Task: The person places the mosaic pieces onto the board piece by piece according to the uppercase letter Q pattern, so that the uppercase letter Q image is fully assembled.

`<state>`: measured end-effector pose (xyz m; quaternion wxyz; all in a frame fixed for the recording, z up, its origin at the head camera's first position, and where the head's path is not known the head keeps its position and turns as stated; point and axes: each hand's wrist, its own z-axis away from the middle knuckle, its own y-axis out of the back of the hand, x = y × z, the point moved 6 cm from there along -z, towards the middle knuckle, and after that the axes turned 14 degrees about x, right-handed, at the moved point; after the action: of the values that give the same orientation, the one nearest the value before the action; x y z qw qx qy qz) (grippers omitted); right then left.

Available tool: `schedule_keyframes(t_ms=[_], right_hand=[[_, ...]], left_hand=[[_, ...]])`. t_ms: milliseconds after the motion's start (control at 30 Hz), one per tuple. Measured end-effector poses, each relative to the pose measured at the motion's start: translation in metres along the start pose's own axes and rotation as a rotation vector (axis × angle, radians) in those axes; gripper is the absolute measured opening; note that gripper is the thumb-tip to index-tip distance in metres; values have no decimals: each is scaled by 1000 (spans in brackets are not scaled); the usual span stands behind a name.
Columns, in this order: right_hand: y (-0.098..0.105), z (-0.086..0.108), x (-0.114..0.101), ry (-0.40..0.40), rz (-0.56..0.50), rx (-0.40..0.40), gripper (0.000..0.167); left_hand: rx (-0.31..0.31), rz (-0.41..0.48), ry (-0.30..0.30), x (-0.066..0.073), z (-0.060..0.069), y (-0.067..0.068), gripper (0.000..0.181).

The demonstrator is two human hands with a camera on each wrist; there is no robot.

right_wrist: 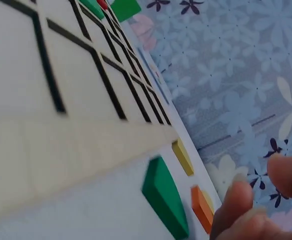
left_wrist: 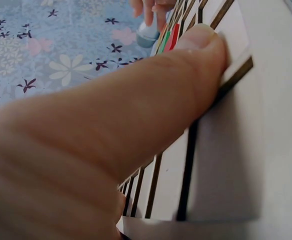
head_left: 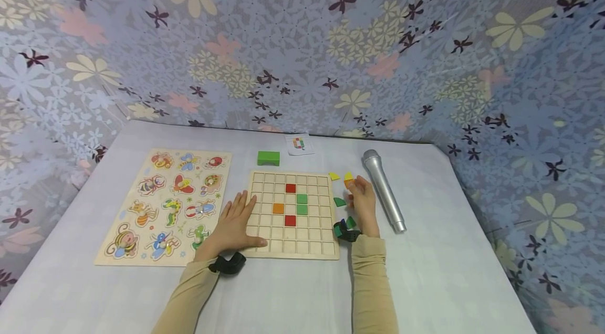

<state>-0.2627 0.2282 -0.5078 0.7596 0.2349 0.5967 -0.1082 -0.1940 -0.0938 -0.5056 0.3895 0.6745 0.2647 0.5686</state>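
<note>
Tan sleeves [head_left: 373,281], wrinkled and close-fitting, reach over a counter [head_left: 435,281] covered in white cloth. At left lies a flat puzzle [head_left: 159,202] showing 12 brightly painted creatures. Beside it, a pale wooden grid board [head_left: 315,246] sits under the left grip [head_left: 229,231], which grasps nothing, its fingers spread flat over the edge; firm, even pressure there should keep the board from sliding. Past the opposite edge, the right grip [head_left: 363,200] appears released, thumb and fingertips parted at an orange piece [right_wrist: 202,209] lying on the cloth; whether they touch it cannot be told. Pinching it lightly by its sides would likely lift it cleanly. Farther right rests a smooth silver microphone [head_left: 385,192] with a rounded head. Beyond the board are a patterned white card [head_left: 307,149] and a green block [head_left: 268,156]. The grid holds 5 square tiles [head_left: 290,220]: 2 red, 2 green, 1 orange. Nearby lies a thick, curve-sided green wedge [right_wrist: 163,200].
</note>
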Motion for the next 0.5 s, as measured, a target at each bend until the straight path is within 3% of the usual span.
schedule_keyframes(t_ms=[500], right_hand=[[-9,5,1,139,202,-7,42]], left_hand=[[-1,-3,13,-1,1,-1,115]])
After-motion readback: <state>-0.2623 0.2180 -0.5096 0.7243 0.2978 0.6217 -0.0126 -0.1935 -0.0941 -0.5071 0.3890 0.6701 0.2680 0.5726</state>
